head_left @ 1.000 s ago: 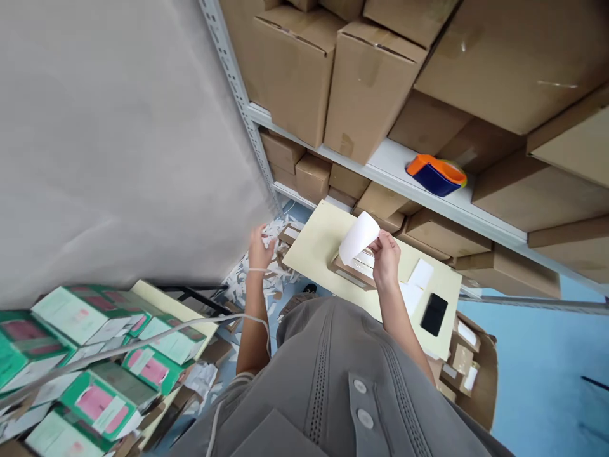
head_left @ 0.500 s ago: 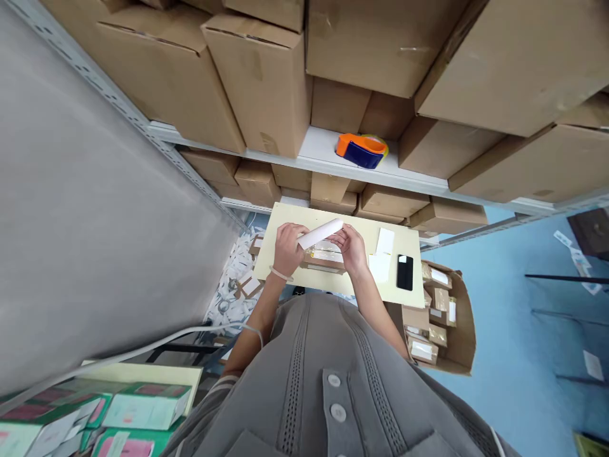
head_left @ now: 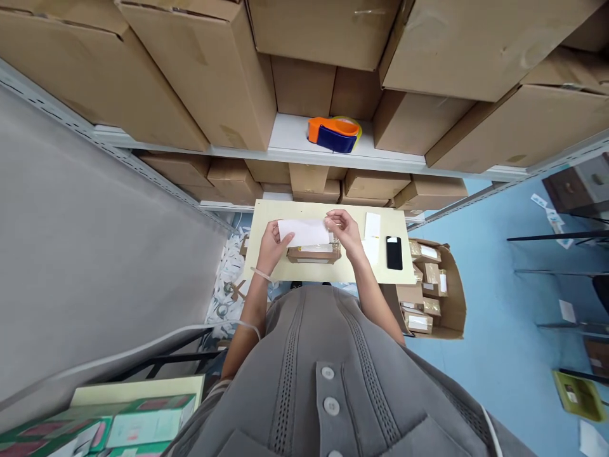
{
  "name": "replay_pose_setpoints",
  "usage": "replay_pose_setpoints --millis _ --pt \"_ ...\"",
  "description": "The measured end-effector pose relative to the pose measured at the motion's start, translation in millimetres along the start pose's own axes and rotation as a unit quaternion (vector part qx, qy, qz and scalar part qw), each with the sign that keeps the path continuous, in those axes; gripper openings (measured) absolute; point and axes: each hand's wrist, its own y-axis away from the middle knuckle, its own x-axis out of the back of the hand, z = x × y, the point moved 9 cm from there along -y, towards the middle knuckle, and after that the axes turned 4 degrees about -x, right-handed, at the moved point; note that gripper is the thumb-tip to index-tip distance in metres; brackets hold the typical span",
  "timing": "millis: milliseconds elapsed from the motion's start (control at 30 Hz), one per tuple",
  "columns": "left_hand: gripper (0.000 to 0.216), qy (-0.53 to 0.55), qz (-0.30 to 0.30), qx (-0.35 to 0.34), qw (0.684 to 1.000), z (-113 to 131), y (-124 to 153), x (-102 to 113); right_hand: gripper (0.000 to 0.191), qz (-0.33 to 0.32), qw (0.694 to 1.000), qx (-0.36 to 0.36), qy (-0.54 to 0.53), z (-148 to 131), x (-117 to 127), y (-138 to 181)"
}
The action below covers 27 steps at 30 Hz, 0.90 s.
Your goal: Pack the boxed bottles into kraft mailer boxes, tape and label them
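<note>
Nearest, just beyond the grey button-front shirt (head_left: pixel 309 381), the left hand (head_left: pixel 272 246), a pale band at its wrist, lay half open, its fingers flat on the left end of a white paper sheet (head_left: pixel 303 233), pressing rather than gripping. The right hand (head_left: pixel 340 230) had thumb and fingers drawn together at the sheet's right end, seemingly pinching it. The sheet lay across the far side of a brown parcel (head_left: pixel 314 255) on a cream board (head_left: pixel 309 273), and nothing showed it fixed down yet. Two white slips (head_left: pixel 372 225) and a black phone (head_left: pixel 394 252) lay to the right, unheld. Past the board's right edge, an open cardboard box (head_left: pixel 454 298) held small parcels (head_left: pixel 431 273), several already bearing white labels. Farther off, an orange-and-blue tape dispenser (head_left: pixel 333 135) sat on a white steel shelf (head_left: pixel 290 133) among cardboard cartons (head_left: pixel 304 89)
</note>
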Motion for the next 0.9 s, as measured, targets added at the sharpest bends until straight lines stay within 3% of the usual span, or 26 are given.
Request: replay_pose_setpoints --millis 133,233,433,600,733,900 --pt "0.051 0.003 -0.01 0.007 1.0 -0.8 3.0 -2.7 0.026 0.001 1.0 0.004 0.019 4.2 -3.1 -4.1" --pt "0.049 -0.013 0.024 0.016 1.0 -4.8 5.7 5.1 0.026 0.009 1.0 0.001 0.016 6.1 -1.1 -4.8" --pt "0.04 0.005 0.039 0.083 0.996 -30.4 10.6 9.0 0.027 0.028 1.0 -0.006 -0.007 7.9 7.9 -5.2" --pt "0.036 -0.039 0.048 0.087 0.994 -42.5 9.6 10.4 0.021 0.028 1.0 -0.011 -0.01 18.5 16.1 -9.6" --pt "0.022 -0.149 0.061 0.052 0.986 -54.3 7.0 7.4 0.016 0.075 0.992 -0.019 0.099 43.2 32.3 -20.3" --pt "0.015 -0.221 0.062 0.084 0.97 -82.3 8.9 -4.4 0.012 0.128 0.958 -0.047 0.252 72.7 44.9 -24.9"
